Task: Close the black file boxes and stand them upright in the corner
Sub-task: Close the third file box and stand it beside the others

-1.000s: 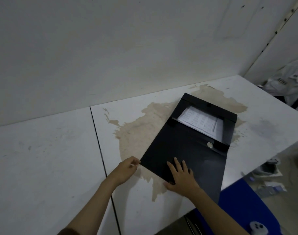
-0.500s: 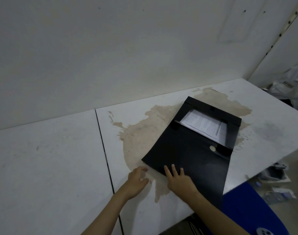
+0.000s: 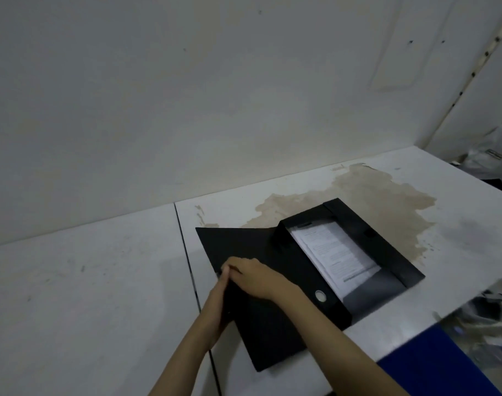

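Black plastic file box (image 3: 358,284) lies open, flat on the stained white table (image 3: 101,295), centre-right of frame. Loose cover flap spreads toward lower left. White printed sheets (image 3: 334,252) sit in the tray; text too blurred to read. Round silvery snap button (image 3: 319,295) on the tray's near wall. Left hand (image 3: 218,295) and right hand (image 3: 258,277) meet at the flap's left edge, fingers pinching it. No brand or label legible.

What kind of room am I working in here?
Probably a plain office or storage room: white tables against a bare white wall, one with a large brown stain, and an open black file box holding printed papers.
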The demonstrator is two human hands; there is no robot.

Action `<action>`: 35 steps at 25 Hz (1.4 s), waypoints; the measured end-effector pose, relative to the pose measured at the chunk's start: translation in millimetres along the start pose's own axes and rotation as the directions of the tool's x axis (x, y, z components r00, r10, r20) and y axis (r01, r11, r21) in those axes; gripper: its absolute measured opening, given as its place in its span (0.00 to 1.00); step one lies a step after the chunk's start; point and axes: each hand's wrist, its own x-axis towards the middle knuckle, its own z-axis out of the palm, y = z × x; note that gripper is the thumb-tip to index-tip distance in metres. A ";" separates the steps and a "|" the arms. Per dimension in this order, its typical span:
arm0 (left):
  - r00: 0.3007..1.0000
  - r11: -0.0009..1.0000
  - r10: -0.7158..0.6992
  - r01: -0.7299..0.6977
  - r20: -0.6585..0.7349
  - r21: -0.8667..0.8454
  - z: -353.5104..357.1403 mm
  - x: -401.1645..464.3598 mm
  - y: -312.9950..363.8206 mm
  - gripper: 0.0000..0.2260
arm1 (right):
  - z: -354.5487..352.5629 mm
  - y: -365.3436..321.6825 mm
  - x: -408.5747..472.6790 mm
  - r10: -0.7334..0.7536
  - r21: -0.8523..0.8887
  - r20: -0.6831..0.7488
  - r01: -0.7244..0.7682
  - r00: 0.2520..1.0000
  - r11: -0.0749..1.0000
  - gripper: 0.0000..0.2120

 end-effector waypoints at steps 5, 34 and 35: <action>0.974 0.944 0.201 -0.164 -0.106 0.285 -32.8 -6.1 16.7 0.14 | 7.2 42.3 4.2 0.003 0.057 -0.043 -0.001 0.999 0.998 0.17; 0.953 0.134 0.096 -0.300 0.289 0.945 -31.6 12.9 -19.1 0.25 | -29.2 103.4 -52.0 0.352 0.543 -0.229 -0.181 0.908 0.820 0.18; 0.958 0.080 0.076 -0.283 0.277 0.956 -36.3 14.8 -22.8 0.25 | -22.5 113.6 -51.4 0.385 0.477 -0.246 -0.235 0.889 0.847 0.20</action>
